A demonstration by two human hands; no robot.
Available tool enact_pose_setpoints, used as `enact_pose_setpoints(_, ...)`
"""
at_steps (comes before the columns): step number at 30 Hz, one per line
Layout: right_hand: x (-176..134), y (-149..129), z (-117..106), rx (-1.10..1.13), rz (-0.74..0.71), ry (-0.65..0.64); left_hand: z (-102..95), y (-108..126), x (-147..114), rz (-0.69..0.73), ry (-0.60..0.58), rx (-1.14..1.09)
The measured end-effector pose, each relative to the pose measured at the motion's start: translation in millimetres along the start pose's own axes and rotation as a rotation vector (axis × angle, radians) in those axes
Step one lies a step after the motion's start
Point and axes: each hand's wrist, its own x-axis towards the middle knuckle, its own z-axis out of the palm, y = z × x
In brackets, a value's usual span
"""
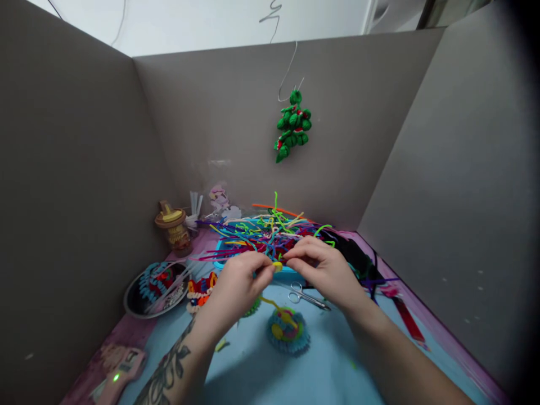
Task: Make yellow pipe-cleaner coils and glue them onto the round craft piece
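My left hand (247, 277) pinches a small yellow pipe cleaner coil (277, 266) between thumb and forefinger. Close to the coil's right side, my right hand (318, 266) has its thumb and forefinger closed; whatever is between them is too small to make out. On the blue mat below lies a round fuzzy light-blue pipe cleaner piece (291, 343) with yellow, green and pink coils on top. A yellow strand (272, 303) rises from it towards my left hand. Partly behind my left wrist sits a green fuzzy piece (252, 307).
A blue tray (219, 254) heaped with pipe cleaners (274, 230) stands behind my hands. Nearby lie scissors (296, 292), a metal bowl (137, 310), a pink glue gun (122, 374) and a red tool (409, 322). Grey panels (219, 124) enclose three sides; a green ornament (294, 124) hangs at the back.
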Motion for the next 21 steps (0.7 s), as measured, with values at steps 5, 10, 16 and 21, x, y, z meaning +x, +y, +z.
enact_pose_setpoints(5,-3.4,-3.7,-0.8,-0.137,-0.052,-0.153,1.7,2.0,-2.3,0.093,-0.106,0.180)
enact_pose_setpoints(10,-5.9,-5.7,2.4,-0.203,-0.073,-0.196,2.0,4.1,-3.6,0.088,-0.127,0.231)
enact_pose_setpoints(16,-3.3,-10.5,-1.1,-0.134,-0.022,-0.149,-6.2,1.2,-2.7,0.059,-0.102,-0.022)
enact_pose_setpoints(21,-1.4,-9.3,-0.3,-0.007,0.032,-0.106,-4.2,2.3,-0.3,0.037,-0.032,-0.144)
